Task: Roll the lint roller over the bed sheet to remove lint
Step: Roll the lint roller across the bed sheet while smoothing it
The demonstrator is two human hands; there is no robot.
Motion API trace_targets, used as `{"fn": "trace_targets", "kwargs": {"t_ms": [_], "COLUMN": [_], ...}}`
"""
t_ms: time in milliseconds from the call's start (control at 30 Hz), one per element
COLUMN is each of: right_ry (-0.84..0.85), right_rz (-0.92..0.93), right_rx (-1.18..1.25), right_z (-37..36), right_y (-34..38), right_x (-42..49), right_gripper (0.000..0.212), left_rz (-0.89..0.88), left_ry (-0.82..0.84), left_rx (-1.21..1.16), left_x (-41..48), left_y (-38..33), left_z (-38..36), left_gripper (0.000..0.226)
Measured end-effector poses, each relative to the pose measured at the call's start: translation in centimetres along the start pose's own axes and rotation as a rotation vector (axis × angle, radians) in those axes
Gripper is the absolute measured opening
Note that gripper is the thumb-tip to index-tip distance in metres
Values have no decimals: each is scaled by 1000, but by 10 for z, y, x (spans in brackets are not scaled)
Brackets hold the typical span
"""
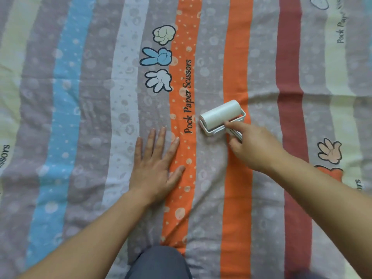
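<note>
Across the striped bed sheet (84, 117), the lint roller (220, 115) is lying just ahead of the right hand (255, 148), which is gripping its handle, forefinger extended along the frame. Its drum is slanting crosswise, while the left hand (155, 168) is pressing flat, fingers spread, beside it.

Left hand (156, 168): bare, short rounded nails. Right hand (255, 147): bare, nails mostly hidden. Left forearm (90, 234) and right forearm (326, 194): bare skin right to frame edges, smooth. Knee (159, 262) at bottom centre: covered by dark blue-grey trousers, plain cloth, soft folds, slightly blurred. Only clothing in view: trousers.
</note>
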State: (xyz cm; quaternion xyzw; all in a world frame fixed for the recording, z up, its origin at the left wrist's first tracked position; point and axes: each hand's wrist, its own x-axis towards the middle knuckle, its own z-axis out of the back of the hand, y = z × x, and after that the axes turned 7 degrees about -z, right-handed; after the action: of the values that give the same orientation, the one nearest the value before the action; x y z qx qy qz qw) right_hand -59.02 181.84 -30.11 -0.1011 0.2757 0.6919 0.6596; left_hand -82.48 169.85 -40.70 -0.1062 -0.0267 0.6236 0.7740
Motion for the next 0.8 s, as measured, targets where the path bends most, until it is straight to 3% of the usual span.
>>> {"fn": "trace_targets", "kwargs": {"t_ms": [167, 333, 533, 700, 800], "right_ry": [87, 137, 177, 307, 155], "right_rz": [56, 66, 105, 110, 129], "right_rx": [-57, -51, 3, 128, 254], "right_z": [0, -5, 5, 45, 64], "right_y": [-50, -97, -144, -172, -173], "right_x": [-54, -96, -124, -134, -111], "right_gripper": [52, 53, 51, 43, 37], "left_rz": [110, 150, -2, -41, -123], "left_ry": [-26, 31, 75, 111, 122], "left_rx": [-164, 20, 104, 69, 61], "left_x": [10, 54, 66, 60, 54], "left_y": [-7, -40, -97, -115, -133], "left_z": [10, 6, -11, -14, -18], "left_gripper": [68, 74, 73, 73, 72]}}
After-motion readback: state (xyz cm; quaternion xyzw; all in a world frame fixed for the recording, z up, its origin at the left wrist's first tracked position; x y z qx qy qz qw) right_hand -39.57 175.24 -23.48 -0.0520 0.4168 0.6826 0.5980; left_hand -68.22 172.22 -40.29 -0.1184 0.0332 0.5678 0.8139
